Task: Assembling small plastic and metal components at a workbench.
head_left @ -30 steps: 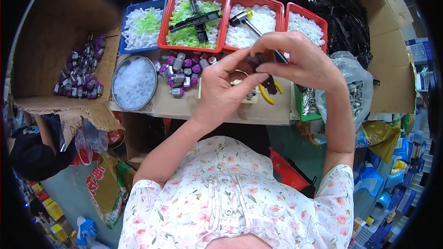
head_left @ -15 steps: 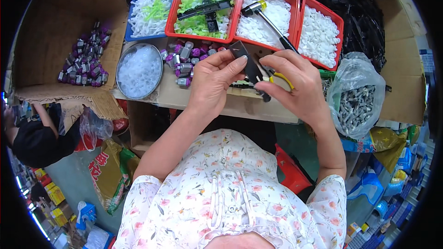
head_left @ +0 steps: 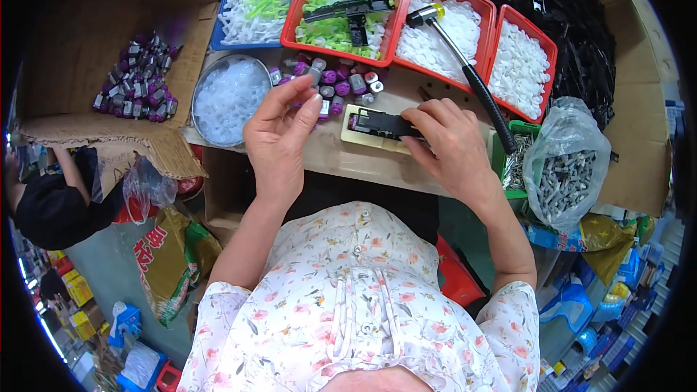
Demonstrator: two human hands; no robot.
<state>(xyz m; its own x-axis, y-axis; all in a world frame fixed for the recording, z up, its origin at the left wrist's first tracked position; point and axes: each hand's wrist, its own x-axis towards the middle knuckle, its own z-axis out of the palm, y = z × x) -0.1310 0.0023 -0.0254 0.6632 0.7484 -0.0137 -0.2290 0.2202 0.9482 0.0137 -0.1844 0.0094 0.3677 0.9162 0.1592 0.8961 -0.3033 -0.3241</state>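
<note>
On the cardboard work surface, a black plastic housing (head_left: pixel 381 124) lies in a shallow cream fixture (head_left: pixel 361 141), with a bit of purple at its left end. My right hand (head_left: pixel 454 141) is closed on the right end of this housing, which its fingers partly hide. Left of the fixture, my left hand (head_left: pixel 279 141) is raised near the loose purple and grey motors (head_left: pixel 341 87). Its thumb and index fingertips are nearly together in a pinch; whatever is between them is too small to tell.
A hammer (head_left: pixel 488 98) leans across a red tray of white discs (head_left: pixel 465 33). Behind are a blue tray (head_left: pixel 218 36) and a tray with black housings (head_left: pixel 348 9). A round dish (head_left: pixel 231 101), carton of motors (head_left: pixel 138 83), green bin (head_left: pixel 514 163) and bag of metal parts (head_left: pixel 566 167) flank the surface.
The black housing, held up between both hands before, now lies in the cream fixture. My left hand has let go of it and moved left toward the motors; my right hand stays on it.
</note>
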